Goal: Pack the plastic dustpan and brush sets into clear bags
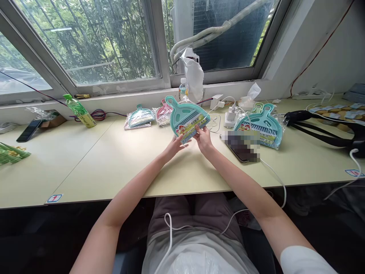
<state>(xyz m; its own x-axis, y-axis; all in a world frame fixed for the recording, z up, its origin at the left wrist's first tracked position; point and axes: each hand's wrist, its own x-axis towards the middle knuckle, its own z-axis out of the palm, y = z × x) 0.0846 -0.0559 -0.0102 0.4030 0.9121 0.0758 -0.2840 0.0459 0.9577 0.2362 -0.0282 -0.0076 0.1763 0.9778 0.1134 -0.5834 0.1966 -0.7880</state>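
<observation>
A mini dustpan and brush set (pixel 186 116), turquoise and in clear wrap with a yellow-green printed card, is held tilted above the table. My right hand (pixel 203 140) grips its lower right edge, thumb on the card. At its lower left edge my left hand (pixel 174 148) supports it, fingers partly behind the package. Other wrapped sets lie near: a turquoise set (pixel 142 116) and a pink set (pixel 164 113) to the left behind, and turquoise sets (pixel 261 123) stacked with a green one on the right.
A phone (pixel 241 146) lies right of my hands, near a white charger (pixel 229 117) and cables. Along the window side stand a green bottle (pixel 81 111) and a small bottle (pixel 183 89). A black strap (pixel 322 133) lies far right. The table's front edge (pixel 185 194) is before my lap.
</observation>
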